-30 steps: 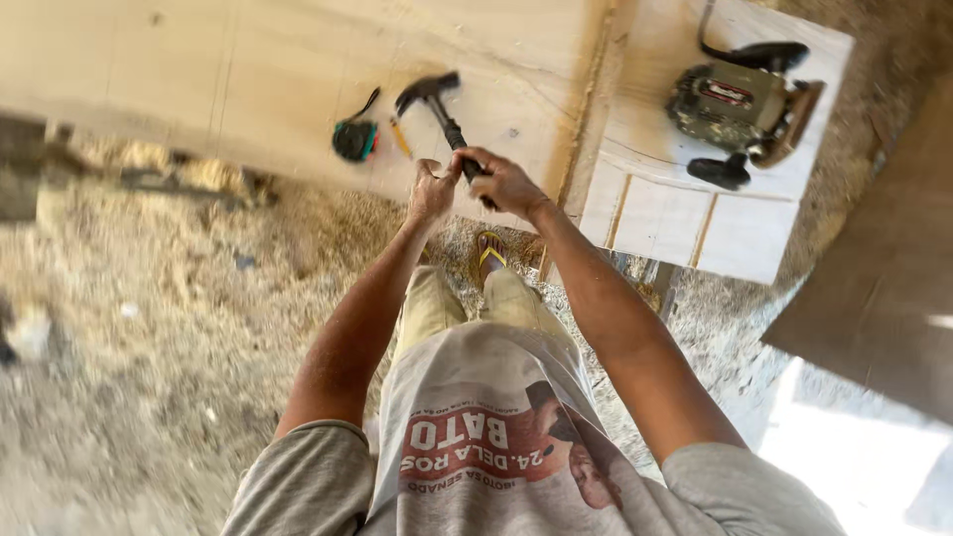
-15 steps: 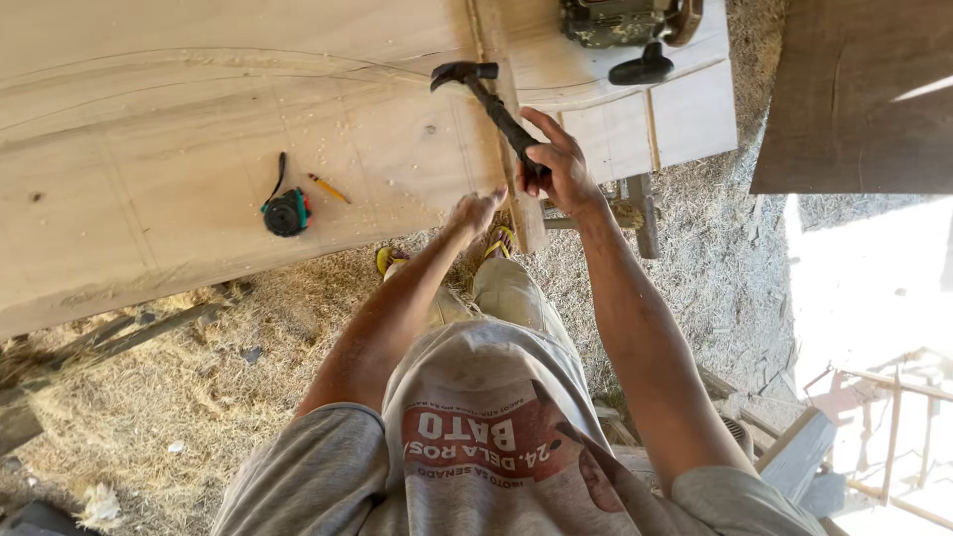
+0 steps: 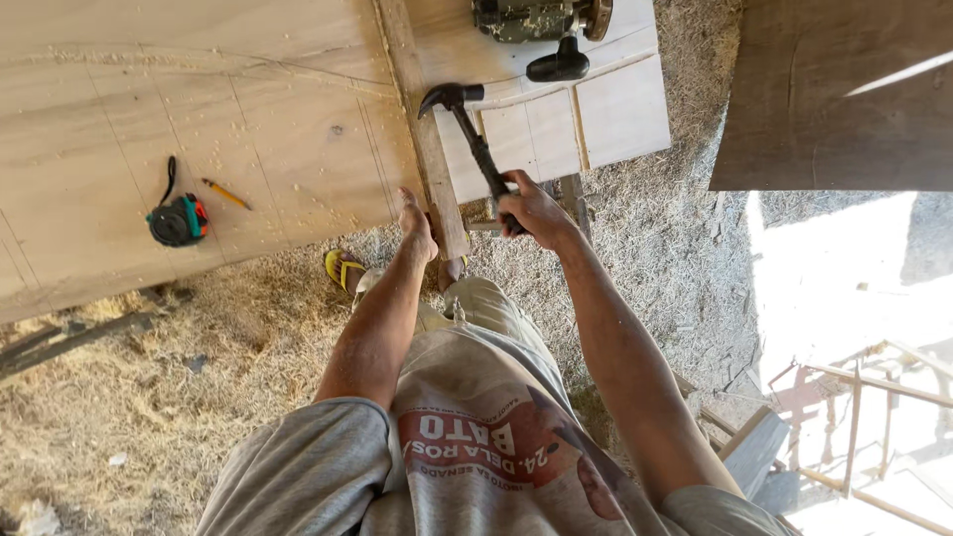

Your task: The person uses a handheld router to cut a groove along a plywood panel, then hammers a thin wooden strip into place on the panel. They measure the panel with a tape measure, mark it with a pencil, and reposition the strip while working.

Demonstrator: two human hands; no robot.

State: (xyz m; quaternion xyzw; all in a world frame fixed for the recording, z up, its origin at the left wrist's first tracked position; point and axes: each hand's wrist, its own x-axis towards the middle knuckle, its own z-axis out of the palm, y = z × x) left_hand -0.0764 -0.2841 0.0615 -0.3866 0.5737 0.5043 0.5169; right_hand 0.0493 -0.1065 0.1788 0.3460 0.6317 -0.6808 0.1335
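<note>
My right hand point(image 3: 533, 205) grips the black handle of a claw hammer point(image 3: 467, 127), its head raised over the pale cut boards point(image 3: 615, 109). My left hand point(image 3: 417, 220) presses on the near edge of a narrow wooden strip point(image 3: 422, 149) that runs between the large plywood sheet point(image 3: 149, 109) and the smaller boards. Whether its fingers pinch anything is hidden. On the plywood to the left lie a black, green and red tape measure point(image 3: 178, 219) and a yellow pencil point(image 3: 226, 194).
A dark green power tool point(image 3: 541, 20) with a black knob sits at the top on the small boards. Sawdust and shavings cover the ground point(image 3: 149, 397). A dark wooden panel point(image 3: 834, 99) is at upper right, a metal frame point(image 3: 854, 417) at lower right.
The view has shifted left, so the plywood and tape measure slid further left in view. My right hand has lifted the hammer over the small boards; my left hand stays on the strip's edge.
</note>
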